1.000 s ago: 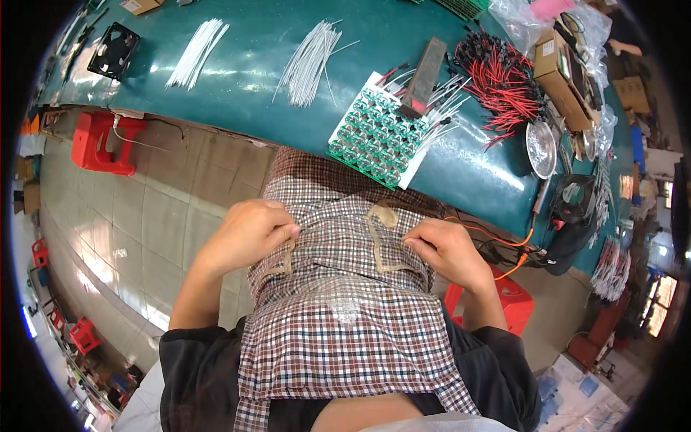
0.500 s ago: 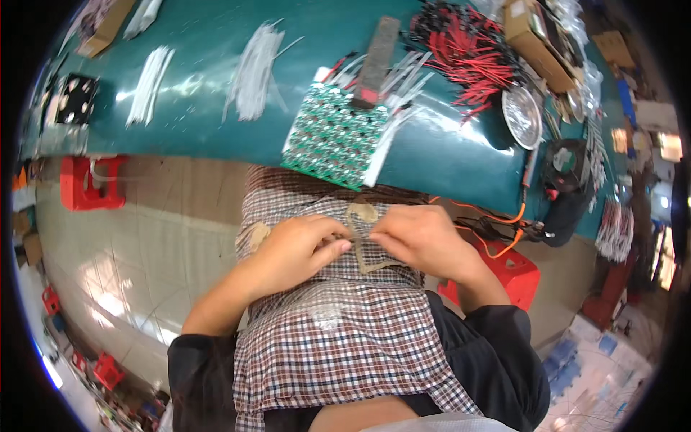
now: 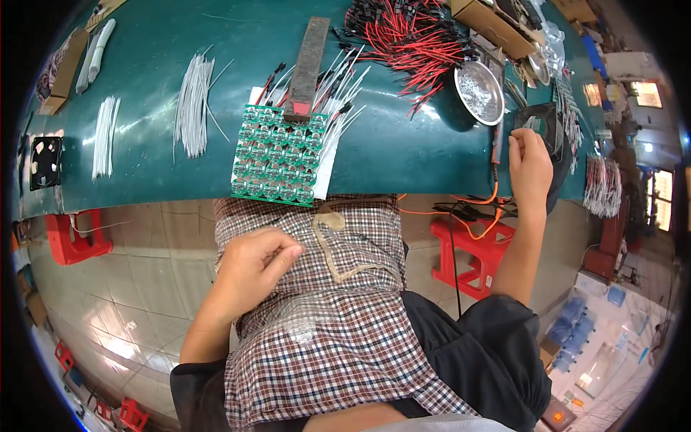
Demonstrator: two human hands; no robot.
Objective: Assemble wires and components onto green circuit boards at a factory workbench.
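Observation:
Over the checked apron [image 3: 338,331], my left hand [image 3: 252,270] is closed, thumb pressed against the curled fingers. Anything in that pinch is too small to make out. My right hand [image 3: 530,165] reaches to the right side of the table, its fingers loosely bent and apart, with nothing seen in them. Just left of it, an orange-and-grey soldering iron handle [image 3: 497,147] lies by a round metal bowl [image 3: 479,93] of small bright bits. A black fan [image 3: 540,122] is beside the right fingertips. At the table's front edge lies a panel of green circuit boards [image 3: 277,162], under a dark metal bar [image 3: 309,68].
White wire bundles [image 3: 193,108] lie on the green table [image 3: 158,169]. A heap of red and black wires [image 3: 410,43] sits at the back, near a cardboard box [image 3: 497,29]. Orange cable [image 3: 475,198] hangs below the edge, above a red stool [image 3: 468,255].
My hands were together above my lap. The right has moved away to the table's right side; the left has stayed over the apron. The view has shifted.

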